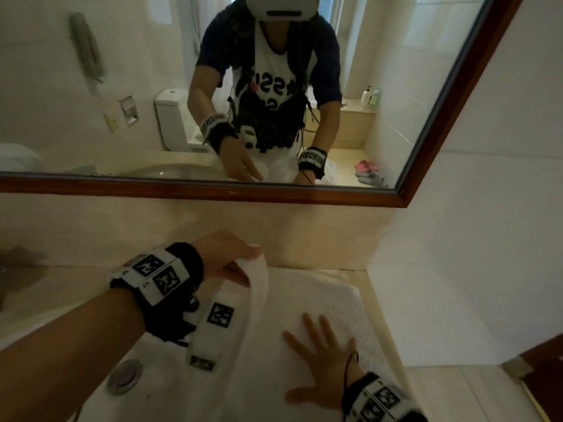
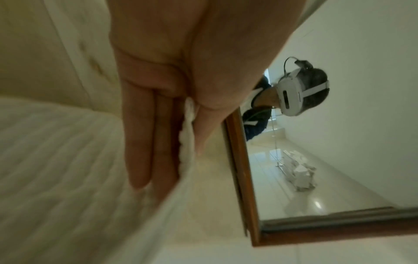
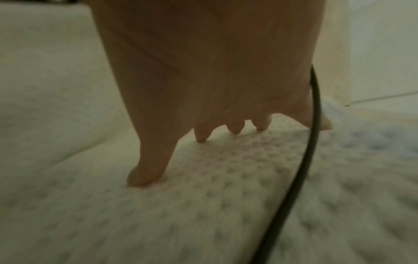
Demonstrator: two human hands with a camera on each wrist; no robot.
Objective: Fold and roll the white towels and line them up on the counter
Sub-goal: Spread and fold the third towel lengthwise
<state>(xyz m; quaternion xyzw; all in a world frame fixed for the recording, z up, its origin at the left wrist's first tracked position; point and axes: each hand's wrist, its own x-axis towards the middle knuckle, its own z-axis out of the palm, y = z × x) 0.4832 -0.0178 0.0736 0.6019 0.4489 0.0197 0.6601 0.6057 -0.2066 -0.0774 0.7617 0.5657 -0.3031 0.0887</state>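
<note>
A white waffle-textured towel (image 1: 323,296) lies spread on the counter's right end, against the back wall. My left hand (image 1: 240,263) pinches its left edge between thumb and fingers and holds that edge lifted above the rest. In the left wrist view the towel edge (image 2: 187,142) shows squeezed between thumb and fingers (image 2: 140,151). My right hand (image 1: 320,354) lies flat on the towel with spread, straight fingers, pressing it down. The right wrist view shows the fingers (image 3: 147,171) touching the towel (image 3: 226,205).
A sink basin with a metal drain (image 1: 125,377) sits at lower left, partly under the towel. A wood-framed mirror (image 1: 213,190) hangs above the backsplash. The side wall (image 1: 472,269) bounds the counter on the right, and the counter's edge (image 1: 387,330) runs beside the towel.
</note>
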